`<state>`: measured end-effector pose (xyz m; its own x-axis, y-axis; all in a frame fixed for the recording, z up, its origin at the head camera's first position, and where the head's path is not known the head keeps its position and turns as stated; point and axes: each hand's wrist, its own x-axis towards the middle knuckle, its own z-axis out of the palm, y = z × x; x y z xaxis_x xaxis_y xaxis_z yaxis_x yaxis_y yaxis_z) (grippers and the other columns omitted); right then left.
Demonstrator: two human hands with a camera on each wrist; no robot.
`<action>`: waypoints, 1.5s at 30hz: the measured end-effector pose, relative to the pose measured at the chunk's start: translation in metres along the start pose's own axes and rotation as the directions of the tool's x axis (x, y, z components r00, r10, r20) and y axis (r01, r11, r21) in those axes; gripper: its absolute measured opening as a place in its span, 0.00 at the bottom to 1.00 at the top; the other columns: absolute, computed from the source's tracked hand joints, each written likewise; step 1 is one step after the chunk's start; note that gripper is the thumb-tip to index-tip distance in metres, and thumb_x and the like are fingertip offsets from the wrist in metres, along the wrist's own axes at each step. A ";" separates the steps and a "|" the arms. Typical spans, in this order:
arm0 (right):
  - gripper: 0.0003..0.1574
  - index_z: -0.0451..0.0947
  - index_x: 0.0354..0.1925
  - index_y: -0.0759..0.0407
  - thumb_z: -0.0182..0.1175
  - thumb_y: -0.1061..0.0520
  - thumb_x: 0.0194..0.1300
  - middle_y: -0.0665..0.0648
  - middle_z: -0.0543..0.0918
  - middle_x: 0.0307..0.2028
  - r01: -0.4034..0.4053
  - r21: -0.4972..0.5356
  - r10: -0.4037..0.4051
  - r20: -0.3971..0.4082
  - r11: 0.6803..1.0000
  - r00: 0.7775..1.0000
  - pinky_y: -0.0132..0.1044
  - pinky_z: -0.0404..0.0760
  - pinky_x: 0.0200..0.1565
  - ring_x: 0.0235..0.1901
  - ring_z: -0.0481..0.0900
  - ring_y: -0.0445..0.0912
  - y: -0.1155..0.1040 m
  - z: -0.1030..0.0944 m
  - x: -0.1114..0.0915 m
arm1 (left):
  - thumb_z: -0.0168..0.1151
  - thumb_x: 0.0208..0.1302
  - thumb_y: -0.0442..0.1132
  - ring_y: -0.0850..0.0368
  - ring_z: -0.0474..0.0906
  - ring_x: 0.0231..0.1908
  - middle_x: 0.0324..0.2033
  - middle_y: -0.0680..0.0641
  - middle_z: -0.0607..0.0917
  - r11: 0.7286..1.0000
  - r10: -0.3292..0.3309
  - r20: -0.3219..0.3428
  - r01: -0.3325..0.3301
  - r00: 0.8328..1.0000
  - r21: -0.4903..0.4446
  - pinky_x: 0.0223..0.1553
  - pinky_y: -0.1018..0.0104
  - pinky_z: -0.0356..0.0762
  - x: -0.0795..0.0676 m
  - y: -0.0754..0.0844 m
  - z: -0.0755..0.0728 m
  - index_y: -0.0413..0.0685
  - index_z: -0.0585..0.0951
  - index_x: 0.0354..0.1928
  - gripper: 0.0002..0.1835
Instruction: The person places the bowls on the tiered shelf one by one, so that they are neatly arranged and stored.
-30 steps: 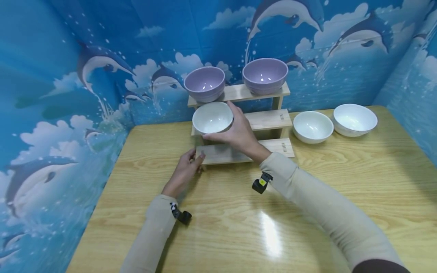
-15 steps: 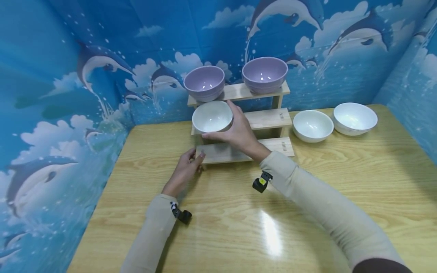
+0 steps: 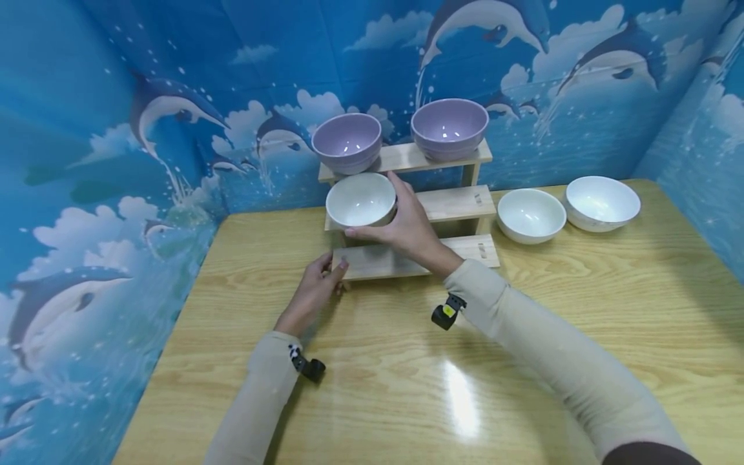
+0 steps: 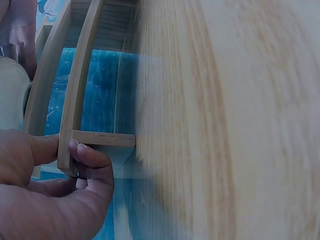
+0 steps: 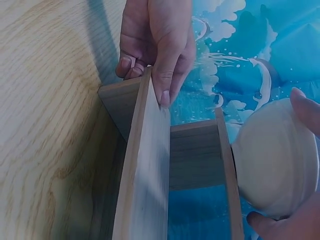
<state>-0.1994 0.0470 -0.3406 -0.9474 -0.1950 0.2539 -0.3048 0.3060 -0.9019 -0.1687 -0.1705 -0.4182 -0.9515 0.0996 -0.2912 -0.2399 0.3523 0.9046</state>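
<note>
Head view: near the centre of the frame we saw a white bowl at the left end of the middle step of a three-step wooden rack. The right hand grasped this bowl from its right side, the thumb at the lower rim and a finger at the upper right. The left hand, left of centre, pinched the left end of the lowest step, its thumb uppermost. On the top step we noted a left purple bowl and a right purple bowl, both upright. Right of the rack, a smaller white bowl and a wider white bowl stood close beside each other on the wood-grained table. A blue dolphin-printed backdrop rose across the upper frame.

Left wrist view: at lower left we observed the thumb and fingers closed about the end of the board, with part of the grasped bowl at the left edge.

Right wrist view: the same bowl appeared at the right, held between digits, its base against the step; at upper centre we saw the other hand's grip.
</note>
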 end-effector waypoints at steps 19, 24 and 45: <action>0.74 0.45 0.81 0.58 0.82 0.49 0.50 0.61 0.51 0.77 -0.002 0.052 0.001 0.021 0.999 1.000 0.49 0.67 0.69 0.74 0.58 0.58 -0.005 -0.030 -0.020 | 0.52 0.79 0.51 0.54 0.74 0.35 0.46 0.43 0.71 1.000 -0.013 -0.004 0.013 1.000 -0.004 0.37 0.64 0.76 0.001 0.000 0.001 0.49 0.54 0.80 0.36; 0.71 0.47 0.80 0.56 0.81 0.49 0.52 0.59 0.53 0.77 0.008 0.079 -0.009 0.010 0.997 1.000 0.49 0.67 0.69 0.74 0.59 0.56 -0.005 -0.045 -0.028 | 0.52 0.79 0.51 0.54 0.74 0.35 0.46 0.43 0.71 1.000 -0.021 -0.013 0.021 1.000 0.000 0.37 0.64 0.76 0.001 0.000 0.002 0.49 0.54 0.80 0.36; 0.65 0.50 0.80 0.53 0.79 0.51 0.56 0.55 0.57 0.77 -0.065 0.041 0.067 -0.064 0.997 0.996 0.49 0.66 0.69 0.74 0.59 0.54 0.009 -0.099 -0.058 | 0.52 0.79 0.52 0.54 0.73 0.36 0.46 0.44 0.71 0.999 -0.033 -0.024 0.034 0.999 0.013 0.37 0.65 0.74 0.001 0.001 0.002 0.49 0.55 0.80 0.35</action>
<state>-0.1567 0.1537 -0.3289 -0.9700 -0.1141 0.2145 -0.2385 0.2795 -0.9300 -0.1692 -0.1679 -0.4182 -0.9472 0.0659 -0.3137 -0.2693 0.3672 0.8903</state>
